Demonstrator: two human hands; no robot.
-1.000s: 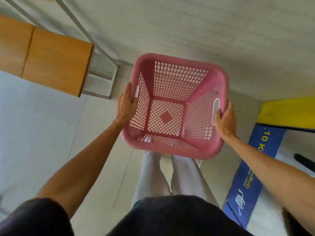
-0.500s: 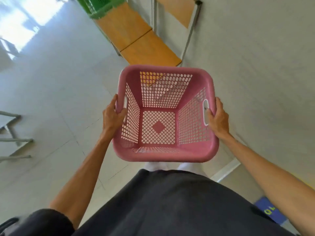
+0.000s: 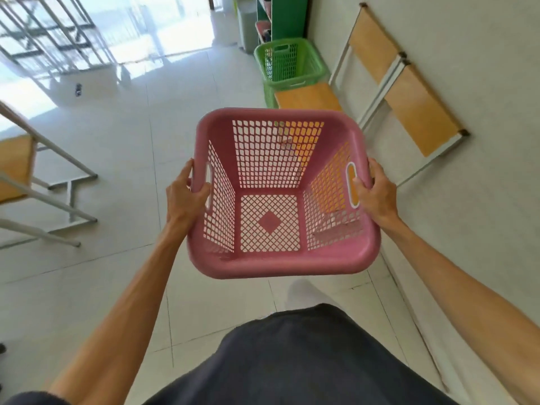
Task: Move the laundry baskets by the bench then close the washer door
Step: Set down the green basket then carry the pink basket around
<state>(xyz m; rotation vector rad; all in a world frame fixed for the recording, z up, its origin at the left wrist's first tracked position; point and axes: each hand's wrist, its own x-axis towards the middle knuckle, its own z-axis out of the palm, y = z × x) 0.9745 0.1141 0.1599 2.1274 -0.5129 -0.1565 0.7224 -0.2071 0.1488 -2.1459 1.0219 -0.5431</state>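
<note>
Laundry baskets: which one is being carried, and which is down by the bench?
The pink basket is carried, empty, with both hands at its side handles. The green basket stands on the floor at the far end of the bench.

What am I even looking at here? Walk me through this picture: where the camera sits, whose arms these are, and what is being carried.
The camera is worn on a person's head and looks forward and down, so you see their own two arms and dark shirt from above. There is no machine. The left hand and right hand each grip a side handle of an empty pink basket, held in the air above the tiled floor. Ahead, by the wall, stands a wooden bench with a green basket at its far end. Another wooden seat shows at the left edge. No washer is in view.
</note>
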